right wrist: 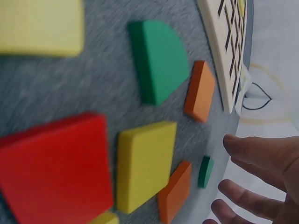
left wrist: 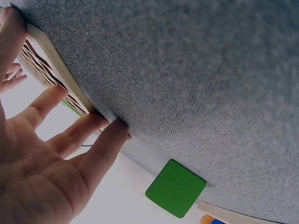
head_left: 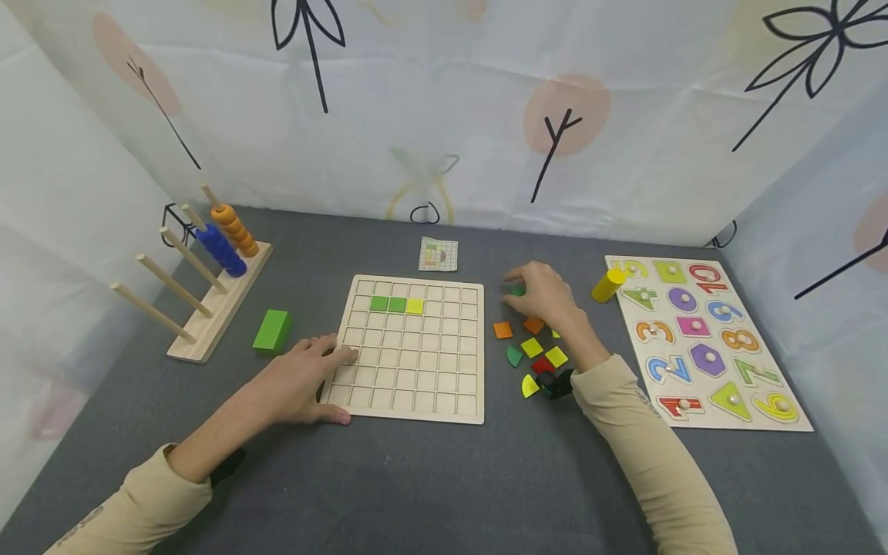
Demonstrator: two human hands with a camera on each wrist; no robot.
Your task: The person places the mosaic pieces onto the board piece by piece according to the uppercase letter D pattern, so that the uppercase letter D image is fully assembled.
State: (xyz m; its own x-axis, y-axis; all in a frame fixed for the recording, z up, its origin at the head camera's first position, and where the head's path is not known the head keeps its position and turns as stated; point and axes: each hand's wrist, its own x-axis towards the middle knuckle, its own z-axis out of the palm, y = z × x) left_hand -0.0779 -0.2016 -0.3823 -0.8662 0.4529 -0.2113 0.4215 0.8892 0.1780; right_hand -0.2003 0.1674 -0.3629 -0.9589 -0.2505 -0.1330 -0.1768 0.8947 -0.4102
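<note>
A square wooden grid board [head_left: 416,370] lies on the table, with two green squares [head_left: 388,304] and a yellow square [head_left: 415,306] side by side in an upper row. My left hand [head_left: 308,381] rests on the board's left edge, its fingers spread and fairly straight, thumb at the near corner. To the board's right, my right hand [head_left: 544,293] hovers beside a small green piece [right wrist: 205,171], its fingers loosely bent and apart from the piece in the right wrist view. Nearby lie loose yellow squares [head_left: 532,347], orange squares [head_left: 502,330], a red piece [right wrist: 56,168] and a green quarter-round piece [right wrist: 161,60].
A small pattern card [head_left: 438,254] lies behind the board. On the left stand a green block [head_left: 273,331] and a peg rack [head_left: 208,327] with blue and orange beads. A yellow cylinder [head_left: 608,285] touches or adjoins a number puzzle board [head_left: 694,308] at right. Printed curtains surround the table.
</note>
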